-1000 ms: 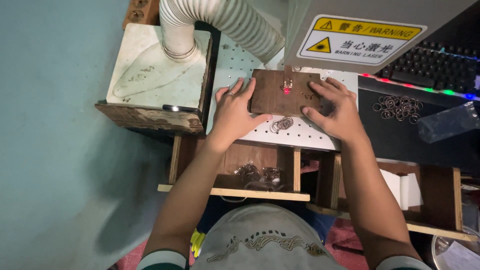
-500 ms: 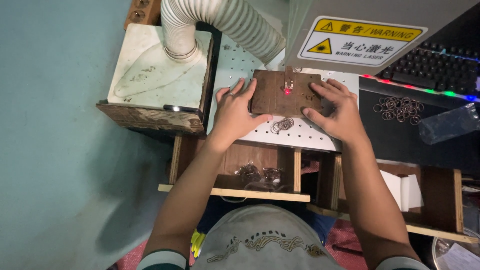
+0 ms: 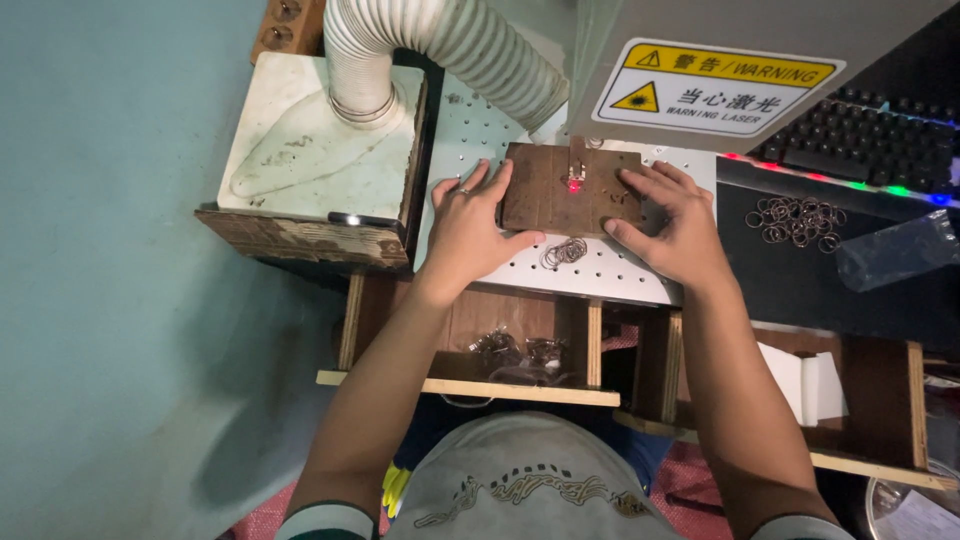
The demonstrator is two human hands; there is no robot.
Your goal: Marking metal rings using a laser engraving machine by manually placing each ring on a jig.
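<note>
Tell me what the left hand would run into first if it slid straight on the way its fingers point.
The left hand points up and slightly right, fingers on the left edge of the brown wooden block. Going straight on, it would probably meet the white ribbed hose first, though the hose may sit higher than the hand.

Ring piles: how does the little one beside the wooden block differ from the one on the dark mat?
The rings near the block are a few, overlapped in a tight clump on the white perforated plate, between the left hand and right hand. The rings on the mat are many more, spread wider on the black mat, beyond either hand. Both are thin metal loops lying flat.
</note>
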